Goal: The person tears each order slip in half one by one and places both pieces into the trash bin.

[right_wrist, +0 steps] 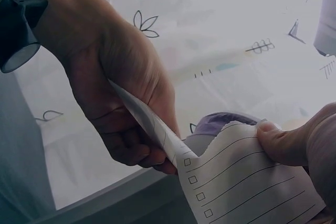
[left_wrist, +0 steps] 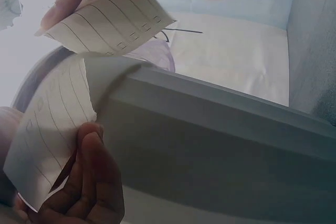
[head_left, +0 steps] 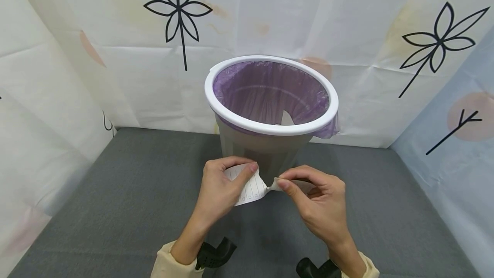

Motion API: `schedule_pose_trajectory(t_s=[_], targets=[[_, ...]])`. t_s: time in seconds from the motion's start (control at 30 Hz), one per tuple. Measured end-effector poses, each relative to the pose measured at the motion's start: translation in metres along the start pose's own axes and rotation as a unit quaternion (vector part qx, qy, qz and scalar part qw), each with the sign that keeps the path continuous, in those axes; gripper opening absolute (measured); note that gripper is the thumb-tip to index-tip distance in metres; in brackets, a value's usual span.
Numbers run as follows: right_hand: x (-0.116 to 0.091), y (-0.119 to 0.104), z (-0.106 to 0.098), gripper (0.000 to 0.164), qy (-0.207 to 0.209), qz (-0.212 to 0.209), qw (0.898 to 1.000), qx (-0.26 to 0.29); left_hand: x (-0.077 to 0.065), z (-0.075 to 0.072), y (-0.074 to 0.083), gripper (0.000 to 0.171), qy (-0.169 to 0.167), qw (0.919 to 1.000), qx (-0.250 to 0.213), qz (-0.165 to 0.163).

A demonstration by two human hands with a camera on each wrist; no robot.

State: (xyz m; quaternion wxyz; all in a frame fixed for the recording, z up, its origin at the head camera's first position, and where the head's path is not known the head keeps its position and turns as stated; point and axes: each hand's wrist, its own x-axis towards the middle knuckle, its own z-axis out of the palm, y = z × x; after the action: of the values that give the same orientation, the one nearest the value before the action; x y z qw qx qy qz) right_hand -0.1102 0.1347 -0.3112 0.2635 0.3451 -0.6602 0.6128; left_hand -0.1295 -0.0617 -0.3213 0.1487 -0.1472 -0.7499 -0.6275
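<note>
Over the mat in front of a bin, both hands hold a white lined sheet of paper (head_left: 250, 190) with a column of small checkboxes. My left hand (head_left: 221, 188) pinches the left part between thumb and fingers. With thumb and index finger, my right hand (head_left: 319, 198) grips the other part. A ragged tear runs between the hands; in the right wrist view, the paper (right_wrist: 247, 177) still appears joined near the checkbox edge. The bin (head_left: 251, 143) has a white rim and a purple liner (head_left: 247, 98). Inside it shows a white scrap (head_left: 287, 118).
A dark grey mat (head_left: 127, 200) covers the surface around the bin. Pale cloth walls (head_left: 127, 89) with leaf drawings stand at the back and sides, the back one close behind the bin. Both wrists wear black camera mounts (head_left: 216, 254).
</note>
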Motion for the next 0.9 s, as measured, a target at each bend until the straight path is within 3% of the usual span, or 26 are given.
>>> schedule_pose_trajectory(t_s=[0.27,0.6,0.9], targets=[[0.000,-0.003,0.000,0.019,0.002,-0.005,1.000,0.008,0.000,-0.001,-0.004,0.005,0.046,0.9988,0.017,-0.001],[0.000,-0.005,-0.002,0.020,0.005,-0.012,1.000,0.014,0.002,-0.005,-0.002,0.005,0.066,0.9974,0.020,-0.018],[0.001,-0.006,-0.009,0.023,0.021,-0.016,0.999,0.022,0.003,-0.013,0.000,0.005,0.073,0.9972,0.010,-0.003]])
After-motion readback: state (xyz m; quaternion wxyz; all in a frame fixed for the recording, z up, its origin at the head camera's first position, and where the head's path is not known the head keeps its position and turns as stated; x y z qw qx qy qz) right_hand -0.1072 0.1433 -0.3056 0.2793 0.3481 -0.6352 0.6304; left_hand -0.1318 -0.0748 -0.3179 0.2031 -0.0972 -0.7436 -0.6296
